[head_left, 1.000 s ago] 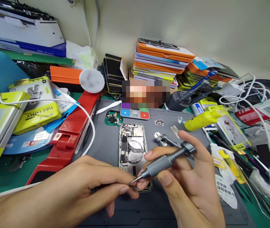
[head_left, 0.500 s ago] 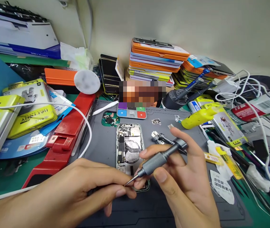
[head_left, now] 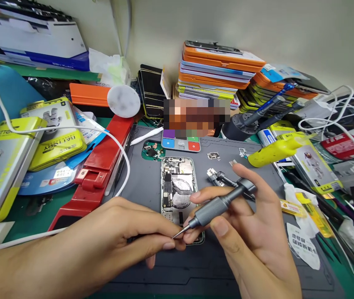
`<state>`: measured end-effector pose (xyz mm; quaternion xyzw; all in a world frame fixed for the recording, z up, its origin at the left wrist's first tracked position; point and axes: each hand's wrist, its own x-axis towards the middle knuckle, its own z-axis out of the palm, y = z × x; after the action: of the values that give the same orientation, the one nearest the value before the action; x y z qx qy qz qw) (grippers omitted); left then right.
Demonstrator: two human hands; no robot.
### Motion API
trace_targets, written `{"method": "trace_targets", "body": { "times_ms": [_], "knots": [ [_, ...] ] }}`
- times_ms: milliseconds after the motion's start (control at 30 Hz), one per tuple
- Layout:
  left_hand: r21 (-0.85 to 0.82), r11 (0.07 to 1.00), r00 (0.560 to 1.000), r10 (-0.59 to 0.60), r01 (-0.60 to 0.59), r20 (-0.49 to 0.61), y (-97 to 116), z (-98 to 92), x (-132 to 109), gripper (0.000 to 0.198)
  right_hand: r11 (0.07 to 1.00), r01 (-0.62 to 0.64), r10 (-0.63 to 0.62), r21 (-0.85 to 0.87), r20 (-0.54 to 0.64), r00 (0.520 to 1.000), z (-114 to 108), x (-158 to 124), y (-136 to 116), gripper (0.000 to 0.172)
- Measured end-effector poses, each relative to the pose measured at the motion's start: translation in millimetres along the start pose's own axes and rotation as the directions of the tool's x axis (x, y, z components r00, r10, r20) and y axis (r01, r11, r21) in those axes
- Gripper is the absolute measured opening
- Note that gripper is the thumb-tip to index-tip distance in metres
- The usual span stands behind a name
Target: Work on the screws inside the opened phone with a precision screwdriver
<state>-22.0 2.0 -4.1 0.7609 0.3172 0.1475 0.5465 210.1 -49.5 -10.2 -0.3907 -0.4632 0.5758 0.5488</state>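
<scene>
My right hand is closed around a grey precision screwdriver, held at a slant with its thin tip pointing down and left. One finger rests over the handle's end cap. The tip meets the pinched thumb and forefinger of my left hand; anything tiny between those fingertips is hidden. Beneath both hands lies an opened phone, its circuit board, silver parts and round coil exposed. My fingers cover much of its lower end.
A grey work mat lies under the phone. Small loose parts and a yellow bottle are to the right. At left are a red clamp, battery boxes and a white cable. Stacked orange cases stand behind.
The whole scene has shifted slightly right in view as the camera turned. Both hands keep nearly the same pose, with the screwdriver tip still at my left fingertips.
</scene>
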Motion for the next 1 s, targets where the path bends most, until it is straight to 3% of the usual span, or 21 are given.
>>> {"method": "trace_targets", "body": {
  "times_ms": [667, 1000],
  "knots": [
    [0.006, 1.0, 1.0, 0.021, -0.021, 0.004, -1.2, -1.5, 0.2, 0.025, 0.999, 0.005, -0.005, -0.035, -0.005, 1.0, 1.1, 0.1, -0.9, 0.05],
    [-0.023, 0.999, 0.999, -0.036, 0.036, 0.019, 3.5, 0.0, -0.7, 0.027, 1.0, -0.01, 0.01, -0.026, -0.017, 1.0, 1.1, -1.1, -1.5, 0.049]
  ]
}}
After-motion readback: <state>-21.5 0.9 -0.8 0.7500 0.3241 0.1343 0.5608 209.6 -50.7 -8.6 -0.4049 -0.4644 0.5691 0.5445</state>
